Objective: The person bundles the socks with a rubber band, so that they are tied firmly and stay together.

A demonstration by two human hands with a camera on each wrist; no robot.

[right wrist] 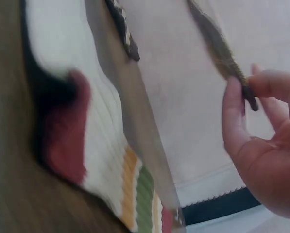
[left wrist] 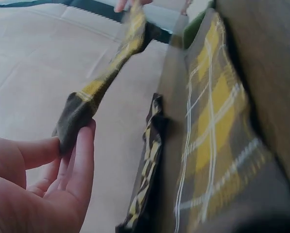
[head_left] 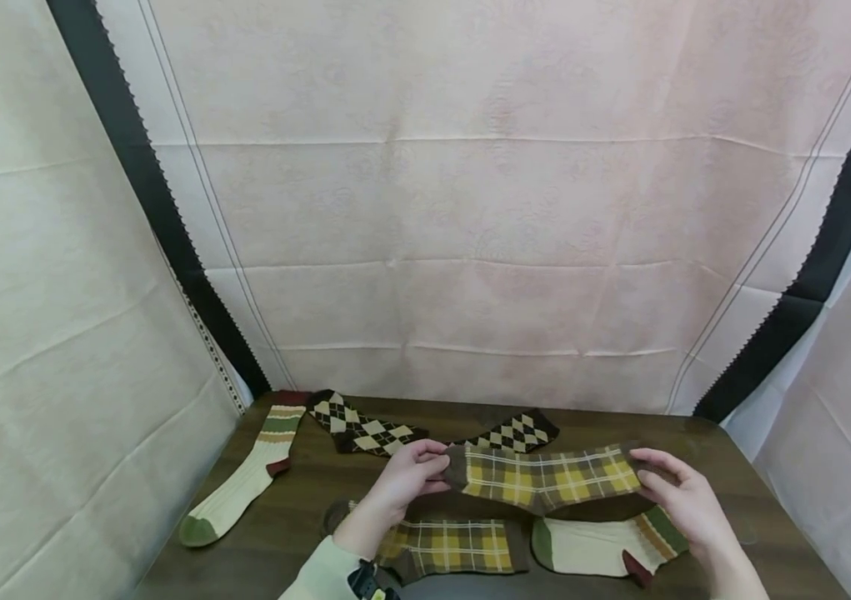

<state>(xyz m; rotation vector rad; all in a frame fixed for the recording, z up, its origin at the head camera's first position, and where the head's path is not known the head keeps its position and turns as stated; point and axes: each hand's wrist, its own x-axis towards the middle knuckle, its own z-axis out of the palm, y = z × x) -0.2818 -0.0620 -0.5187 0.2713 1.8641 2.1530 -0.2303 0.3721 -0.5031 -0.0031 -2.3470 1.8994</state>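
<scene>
A yellow-and-brown plaid sock is stretched sideways above the table between both hands. My left hand pinches its dark end between thumb and fingers, which the left wrist view shows on the sock's dark brown tip. At the other end, my right hand pinches the sock's brown edge. Below it on the table lies a second plaid sock, partly hidden by my left wrist. A cream sock with a green toe, dark red heel and striped cuff lies under my right hand.
Another cream sock lies at the table's left. Towards the back are two black-and-cream argyle socks, one at the left and one at the right, partly covered by the raised sock. Pale fabric walls surround the dark wooden table.
</scene>
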